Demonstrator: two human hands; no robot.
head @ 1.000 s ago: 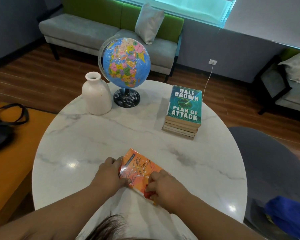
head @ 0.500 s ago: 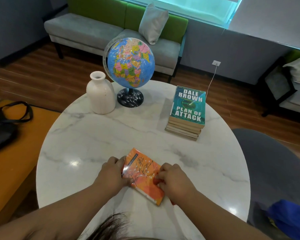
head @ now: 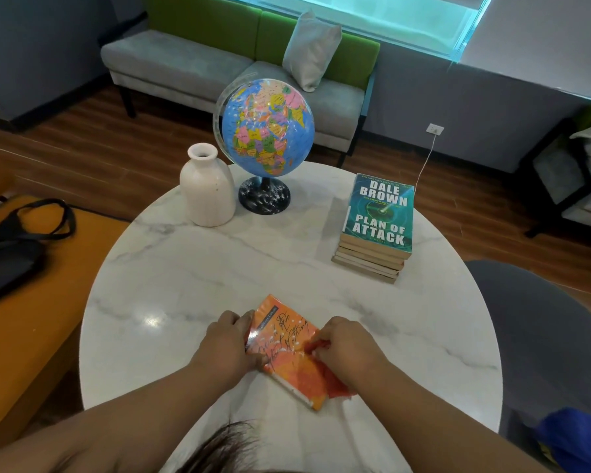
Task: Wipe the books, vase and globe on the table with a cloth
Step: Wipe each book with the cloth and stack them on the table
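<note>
The round marble table (head: 185, 268) stood before a grey sofa (head: 171, 59), a black bag (head: 11, 254) at its left. Near the front edge lay the orange book (head: 287, 349). The left hand (head: 229, 343) gripped its left side, and the right hand (head: 345, 346), fingers curled, held a red cloth (head: 338, 387) on its cover. The vase (head: 207, 189), globe (head: 268, 126) and stack of books (head: 377, 213) stood well apart, at the far side.

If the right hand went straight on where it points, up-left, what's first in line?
The right hand with its cloth meets only orange book cover, then probably the left hand holding its far edge, though it may pass beyond.
</note>
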